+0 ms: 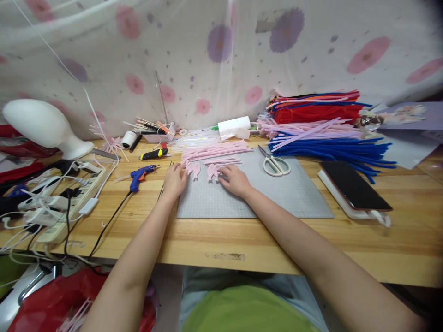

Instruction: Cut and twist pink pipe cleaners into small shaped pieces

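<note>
A left hand [175, 180] and right hand [235, 180], loosely curled, touch the outer edges of two pink looped clusters [196, 170] between them; whether either pinches cannot be told. Beneath lies a gray mat [294, 196]; pink stems [214, 150] sit just beyond, scissors [272, 159] rightward.

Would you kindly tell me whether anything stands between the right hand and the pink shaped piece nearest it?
Nothing visible does: the right hand is right at the edge of the pink shaped piece, and the scissors lie apart, farther right on the grey mat.
</note>
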Tool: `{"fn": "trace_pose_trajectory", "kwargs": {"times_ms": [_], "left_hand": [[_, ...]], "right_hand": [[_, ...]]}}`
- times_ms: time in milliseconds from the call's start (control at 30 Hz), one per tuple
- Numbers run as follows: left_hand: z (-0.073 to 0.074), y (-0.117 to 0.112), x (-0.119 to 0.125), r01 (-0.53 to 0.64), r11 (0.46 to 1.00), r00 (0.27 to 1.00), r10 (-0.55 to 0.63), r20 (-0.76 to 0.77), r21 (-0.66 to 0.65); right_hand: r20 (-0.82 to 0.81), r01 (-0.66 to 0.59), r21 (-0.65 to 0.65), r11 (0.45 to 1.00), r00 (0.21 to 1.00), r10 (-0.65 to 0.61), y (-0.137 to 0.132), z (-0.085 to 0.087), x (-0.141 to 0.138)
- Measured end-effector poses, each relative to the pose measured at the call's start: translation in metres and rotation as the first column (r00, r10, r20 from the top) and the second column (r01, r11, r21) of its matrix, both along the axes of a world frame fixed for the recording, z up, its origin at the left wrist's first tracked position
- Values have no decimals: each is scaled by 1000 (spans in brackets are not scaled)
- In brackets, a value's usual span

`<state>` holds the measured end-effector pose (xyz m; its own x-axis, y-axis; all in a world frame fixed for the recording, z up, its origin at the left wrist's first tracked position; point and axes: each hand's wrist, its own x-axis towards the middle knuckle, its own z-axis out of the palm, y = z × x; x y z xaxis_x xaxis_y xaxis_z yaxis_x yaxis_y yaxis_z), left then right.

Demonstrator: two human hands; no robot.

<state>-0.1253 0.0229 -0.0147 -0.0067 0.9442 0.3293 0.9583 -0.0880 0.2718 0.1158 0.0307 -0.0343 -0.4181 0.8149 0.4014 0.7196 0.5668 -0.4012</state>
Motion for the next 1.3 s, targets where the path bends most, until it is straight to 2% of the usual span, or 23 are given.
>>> {"fn": "trace_pose_trajectory", "kwargs": {"times_ms": [100,200,333,433,533,600,667,733,767,800,867,967,1100,1200,1300], "left_hand": [[-2,5,-8,54,990,997,-60,-41,-131],[-5,4,-6,-23,977,998,9,-67,-210],[-4,1,4,-61,983,994,44,-100,-171],[2,-3,13,-94,986,992,82,-98,-135],[11,-11,25,-215,967,976,209,-60,-134],[16,-16,37,-220,974,975,219,-26,-58],[17,-20,55,-130,991,992,130,9,39],[12,-21,74,115,992,993,-115,-5,46],[8,-21,82,241,970,970,-240,-36,22],[3,-20,89,316,949,947,-316,-57,-2],[-7,-18,95,344,937,935,-348,-65,-66],[-17,-16,89,286,951,953,-295,-70,-120],[-19,-14,73,134,985,983,-145,-109,-105],[-18,-11,70,61,996,992,-68,-108,-72],[-19,-8,74,70,997,996,-69,-60,15]], "right_hand": [[111,-68,83,994,992,58,0,-1,-2],[167,-111,86,990,981,96,1,-1,-2],[191,-136,71,988,974,120,1,-1,-5],[189,-145,62,987,973,131,0,-4,-12],[131,-168,78,983,979,157,2,-6,-17],[54,-123,96,988,992,118,7,-5,-15],[-12,3,93,996,1000,-2,16,-2,-10],[-4,118,63,991,993,-118,29,2,-2],[23,132,59,989,991,-134,36,4,2],[66,117,56,992,991,-121,42,6,6],[202,25,31,999,979,-31,53,9,12],[342,-31,15,999,939,24,62,11,19],[391,64,51,997,917,-79,61,10,34],[368,128,70,989,918,-145,57,6,49],[292,162,69,984,940,-175,52,1,61]]}}
